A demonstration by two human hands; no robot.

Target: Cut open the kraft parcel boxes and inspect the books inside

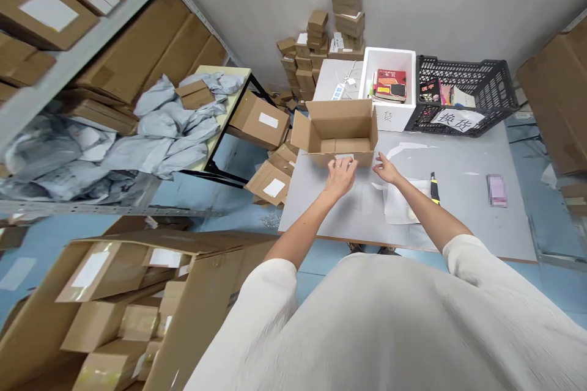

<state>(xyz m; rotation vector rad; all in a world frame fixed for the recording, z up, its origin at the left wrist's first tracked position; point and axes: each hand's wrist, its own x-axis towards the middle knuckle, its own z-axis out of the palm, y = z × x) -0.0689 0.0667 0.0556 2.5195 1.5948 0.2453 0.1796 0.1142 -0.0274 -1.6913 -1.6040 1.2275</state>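
Observation:
An open cardboard box [342, 128] stands on the grey table [477, 195], its flaps up and no contents visible inside. My left hand [340, 177] is at the box's near side, fingers curled against the cardboard. Just right of the box's near corner is my right hand [386, 168], its fingers apart and nothing in them. A white sheet [397, 204] lies under my right forearm, with a yellow and black cutter [434, 188] beside it. Farther right on the table rests a small pinkish packet [497, 190].
Behind are a white foam box [389, 116] with books and a black crate [493, 98]. Stacked cartons [348, 24] stand by the wall. Grey parcels [158, 128] cover a side table at left. A large carton [206, 311] of boxes sits at lower left.

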